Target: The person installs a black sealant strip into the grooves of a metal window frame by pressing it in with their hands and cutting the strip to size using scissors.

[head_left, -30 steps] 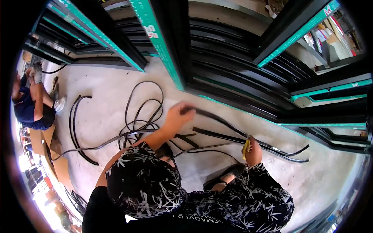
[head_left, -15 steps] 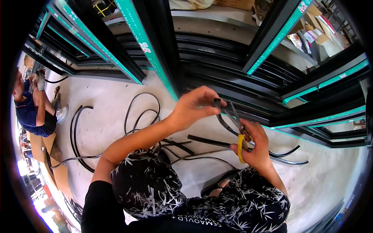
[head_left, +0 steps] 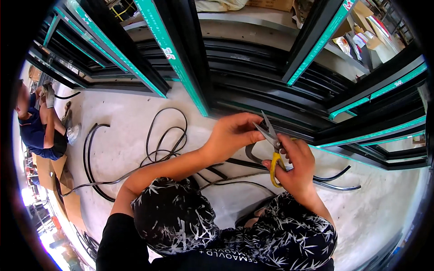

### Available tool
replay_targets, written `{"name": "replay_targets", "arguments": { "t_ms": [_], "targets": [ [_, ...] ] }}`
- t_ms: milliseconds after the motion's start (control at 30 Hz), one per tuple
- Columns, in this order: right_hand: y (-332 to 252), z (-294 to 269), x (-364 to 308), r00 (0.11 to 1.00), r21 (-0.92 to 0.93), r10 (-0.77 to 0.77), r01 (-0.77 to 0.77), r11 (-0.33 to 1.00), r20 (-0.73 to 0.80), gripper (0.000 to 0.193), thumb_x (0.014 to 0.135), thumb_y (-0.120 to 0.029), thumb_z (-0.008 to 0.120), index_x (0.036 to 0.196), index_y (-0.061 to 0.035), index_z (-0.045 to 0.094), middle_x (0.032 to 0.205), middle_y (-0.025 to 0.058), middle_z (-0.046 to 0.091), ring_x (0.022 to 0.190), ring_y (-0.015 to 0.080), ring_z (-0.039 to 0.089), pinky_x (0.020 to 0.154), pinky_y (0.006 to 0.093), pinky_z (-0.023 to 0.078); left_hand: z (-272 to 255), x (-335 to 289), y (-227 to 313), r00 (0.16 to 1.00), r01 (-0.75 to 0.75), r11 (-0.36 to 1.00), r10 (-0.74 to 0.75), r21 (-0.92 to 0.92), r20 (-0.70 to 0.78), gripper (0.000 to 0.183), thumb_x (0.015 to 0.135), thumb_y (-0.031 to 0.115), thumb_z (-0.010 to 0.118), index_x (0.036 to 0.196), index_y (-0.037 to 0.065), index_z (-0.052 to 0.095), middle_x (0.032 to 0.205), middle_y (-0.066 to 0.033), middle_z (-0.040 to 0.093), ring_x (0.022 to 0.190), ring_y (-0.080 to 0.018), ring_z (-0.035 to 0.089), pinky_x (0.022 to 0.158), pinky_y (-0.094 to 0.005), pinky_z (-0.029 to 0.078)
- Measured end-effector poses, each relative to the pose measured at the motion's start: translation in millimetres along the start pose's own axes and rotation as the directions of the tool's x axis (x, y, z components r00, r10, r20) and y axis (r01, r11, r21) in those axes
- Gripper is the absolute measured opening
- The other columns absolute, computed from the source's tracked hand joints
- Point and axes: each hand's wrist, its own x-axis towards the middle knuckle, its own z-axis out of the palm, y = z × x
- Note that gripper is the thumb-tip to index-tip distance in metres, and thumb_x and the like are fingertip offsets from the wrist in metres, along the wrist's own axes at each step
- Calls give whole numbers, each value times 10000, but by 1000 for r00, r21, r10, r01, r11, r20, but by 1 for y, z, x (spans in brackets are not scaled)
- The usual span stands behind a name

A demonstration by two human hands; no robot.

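Yellow-handled scissors [head_left: 273,139] are in my right hand [head_left: 299,165], their blades spread apart and pointing up and left. My left hand [head_left: 229,135] pinches the end of a black rubber strip [head_left: 251,152] between thumb and fingers. The strip's end lies by the spread blades, partly hidden by my fingertips, so whether they touch it I cannot tell. Below my fingers the strip curves down and passes behind the scissors. Both hands are above the floor, in front of the dark window frames [head_left: 253,97].
Loops of black strip [head_left: 169,108] and loose lengths [head_left: 88,158] lie on the pale floor [head_left: 122,110]. Frames with green film stand ahead and right. A person [head_left: 40,122] sits at far left, beside cardboard [head_left: 72,207]. A shelf [head_left: 253,17] holds boxes beyond.
The scissors have swung up and left, their blades now spread beside the strip's end. My left hand has moved slightly right and down, tilting the strip.
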Motion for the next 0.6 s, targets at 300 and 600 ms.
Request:
{"name": "replay_targets", "arguments": {
  "t_ms": [300,600],
  "targets": [
    [-6,7,7,999,83,30,-31,996,12,615,694,-259,868,1232,-64,645,868,97,612,729,244,590,630,343,481,6,-4,4,994,-71,997,71,-2,-79,271,894,49,732,1133,-8,616,897,18,618,844,-59,576,743,-216,495],
    [-8,17,12,998,60,-39,37,998,41,536,714,-249,855,1187,-91,659,733,49,587,624,219,562,575,339,450,-3,-11,8,996,-21,1000,22,12,-81,182,890,29,728,1034,2,620,868,28,608,820,-51,566,737,-217,494]
  ]
}}
